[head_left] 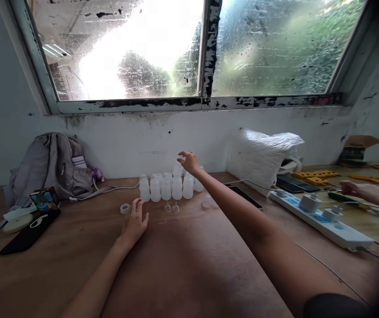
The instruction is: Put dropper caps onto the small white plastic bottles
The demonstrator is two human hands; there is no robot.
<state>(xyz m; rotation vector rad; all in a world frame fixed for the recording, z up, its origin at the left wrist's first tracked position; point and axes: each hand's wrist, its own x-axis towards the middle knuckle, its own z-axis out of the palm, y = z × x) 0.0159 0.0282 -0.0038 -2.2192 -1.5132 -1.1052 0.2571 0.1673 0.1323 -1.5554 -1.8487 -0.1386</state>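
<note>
Several frosted white baby bottles (pixel 166 187) stand upright, packed close together in rows near the wall. My right hand (pixel 189 162) reaches over the rear of the group, thumb and forefinger apart. A bottle (pixel 178 168) stands higher than the others just below its fingers; I see no grip on it. My left hand (pixel 136 221) lies on the table at the front left of the bottles, fingers loosely stretched out. Left of it lies a white ring cap (pixel 124 208). Two clear teat-shaped pieces (pixel 175 206) sit before the front row. Clear round covers (pixel 207 202) lie to the right.
A grey backpack (pixel 55 165) leans on the wall at left, near a small box (pixel 45 198) and a black pouch (pixel 30 234). At right are a white foil bag (pixel 258 154), a phone (pixel 245 197) and a power strip (pixel 322 221). Another person's hand (pixel 358 189) is at far right.
</note>
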